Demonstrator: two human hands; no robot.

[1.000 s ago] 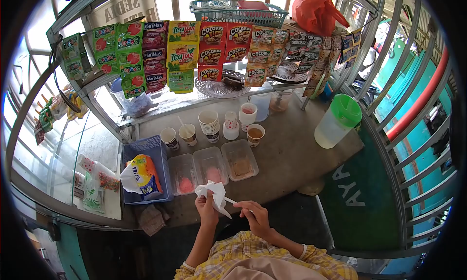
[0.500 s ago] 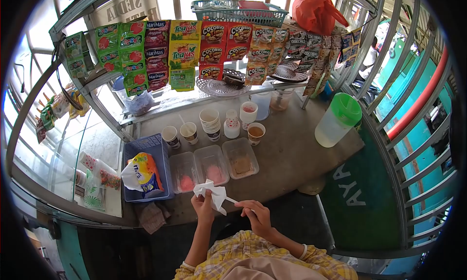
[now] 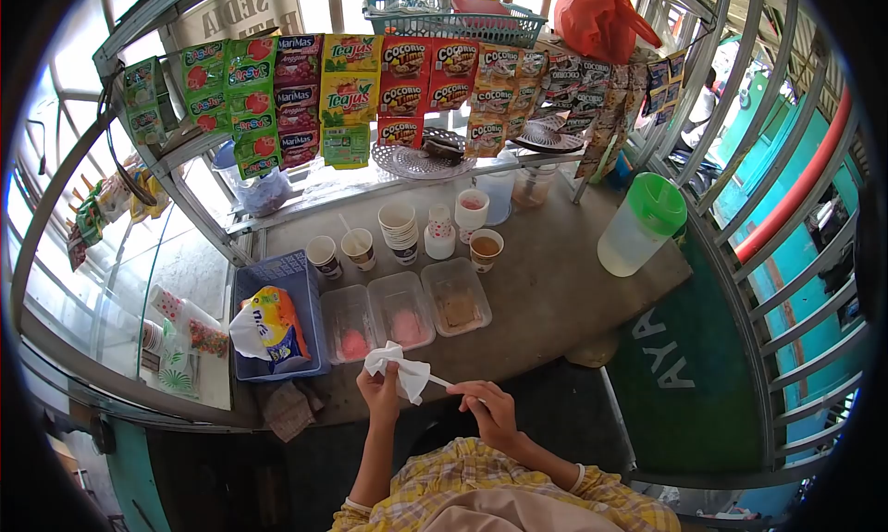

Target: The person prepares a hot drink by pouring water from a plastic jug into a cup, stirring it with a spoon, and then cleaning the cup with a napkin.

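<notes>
My left hand (image 3: 379, 395) pinches a crumpled white tissue (image 3: 408, 373) just in front of the counter's near edge. A slim white handle (image 3: 438, 381) sticks out of the tissue to the right; its other end is hidden in the folds. My right hand (image 3: 490, 410) grips that handle between thumb and fingers. Beyond my hands stand three clear plastic tubs, the left tub (image 3: 346, 303) and middle tub (image 3: 394, 291) with pink powder, the right tub (image 3: 467, 273) with brown powder.
Behind the tubs stand paper cups (image 3: 399, 227) and a cup of brown drink (image 3: 486, 249). A blue basket (image 3: 319, 333) holds a tissue pack (image 3: 274, 328). A green-lidded pitcher (image 3: 634, 236) stands right. Drink sachets (image 3: 350, 97) hang above; a brown cloth (image 3: 289, 410) lies at the front edge.
The tissue and my left hand have shifted very slightly to the left. My right hand keeps nearly the same place and grip on the white handle.
</notes>
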